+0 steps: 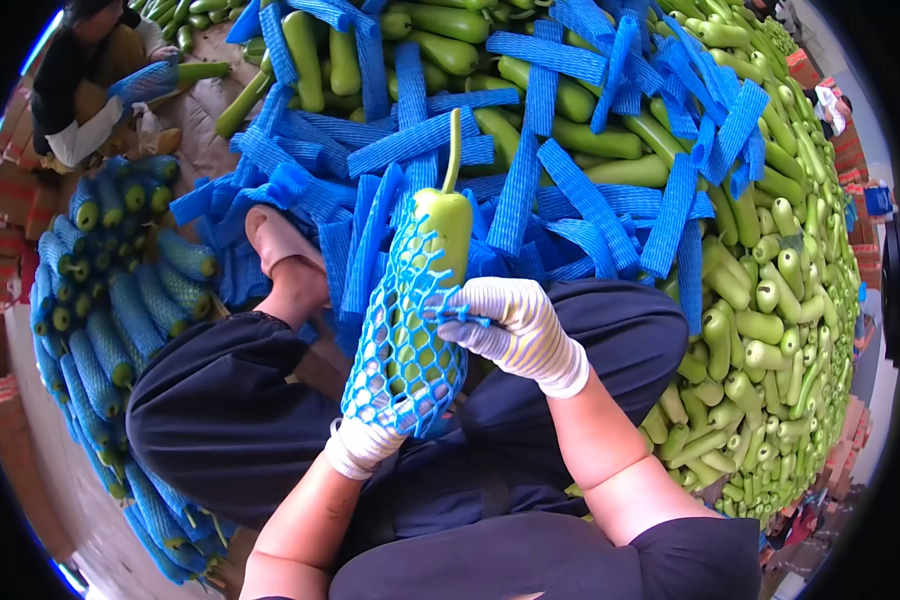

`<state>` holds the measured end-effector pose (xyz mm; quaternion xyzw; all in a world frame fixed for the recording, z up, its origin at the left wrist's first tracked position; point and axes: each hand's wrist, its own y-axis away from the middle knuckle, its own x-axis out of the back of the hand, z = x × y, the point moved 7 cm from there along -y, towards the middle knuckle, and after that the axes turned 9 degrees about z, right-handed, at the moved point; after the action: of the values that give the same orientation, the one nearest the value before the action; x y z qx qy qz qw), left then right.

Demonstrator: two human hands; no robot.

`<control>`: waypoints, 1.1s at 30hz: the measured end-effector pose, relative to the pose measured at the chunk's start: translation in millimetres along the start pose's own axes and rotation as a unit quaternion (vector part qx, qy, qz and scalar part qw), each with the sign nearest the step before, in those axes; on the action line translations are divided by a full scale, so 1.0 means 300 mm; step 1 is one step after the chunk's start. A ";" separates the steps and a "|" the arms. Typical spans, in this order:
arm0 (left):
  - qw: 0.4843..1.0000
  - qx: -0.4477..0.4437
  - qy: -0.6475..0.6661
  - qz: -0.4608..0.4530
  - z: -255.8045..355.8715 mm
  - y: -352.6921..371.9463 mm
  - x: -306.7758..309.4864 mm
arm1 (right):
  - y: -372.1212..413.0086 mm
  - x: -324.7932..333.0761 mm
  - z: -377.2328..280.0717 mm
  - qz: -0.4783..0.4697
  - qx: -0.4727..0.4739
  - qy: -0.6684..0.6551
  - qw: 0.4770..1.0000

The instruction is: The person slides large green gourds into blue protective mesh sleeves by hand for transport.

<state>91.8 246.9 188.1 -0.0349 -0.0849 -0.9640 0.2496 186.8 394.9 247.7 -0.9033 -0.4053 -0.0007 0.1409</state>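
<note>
A pale green bottle gourd (442,225) with a long thin stem stands upright, stem up, in front of my lap. A blue foam net sleeve (395,310) is stretched over its lower part and also over my left hand (378,402). That gloved hand grips the gourd from below, inside the mesh, its fingers partly hidden. My right hand (515,325), in a striped white glove, pinches the sleeve's edge at the gourd's right side. The gourd's top and stem stick out of the net.
Blue foam sleeves (415,140) lie strewn over gourds ahead. A large heap of bare gourds (780,330) rises on the right. Netted gourds (120,320) are stacked at left. Another person (80,90) sits at upper left beside a netted gourd. Cardboard boxes (10,420) line the edge.
</note>
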 end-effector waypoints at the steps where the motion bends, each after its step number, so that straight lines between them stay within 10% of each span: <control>1: 1.000 -0.001 0.001 -0.004 0.004 0.002 -0.005 | 0.001 0.009 -0.012 0.003 0.000 0.002 1.000; 12: 0.997 0.021 0.045 -0.059 0.022 0.031 -0.010 | 0.026 0.026 -0.125 0.021 0.158 0.145 0.976; 15: 0.996 -0.008 0.050 -0.075 0.063 0.010 -0.013 | 0.029 0.036 -0.112 0.002 0.109 0.104 0.989; 17: 0.995 -0.067 0.025 -0.069 0.072 0.019 -0.007 | 0.051 0.073 -0.028 0.108 -0.172 -0.243 0.948; 21: 0.949 -0.263 -0.152 -0.090 0.149 0.038 0.006 | 0.067 0.193 0.106 0.265 -0.251 -0.211 0.907; 25: 0.905 -0.342 -0.227 -0.113 0.195 0.048 -0.007 | 0.065 0.156 0.045 0.110 -0.251 -0.278 0.920; 29: 0.857 -0.394 -0.290 -0.164 0.250 0.053 -0.020 | 0.111 0.147 0.077 0.114 -0.291 -0.351 0.883; 33: 0.920 -0.317 -0.192 -0.127 0.263 0.035 0.014 | 0.167 0.134 0.109 0.147 -0.321 -0.434 0.829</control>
<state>95.2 250.3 267.5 -0.2857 0.1752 -0.9388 0.0800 246.9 401.2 208.2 -0.8536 -0.2640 0.2824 -0.3492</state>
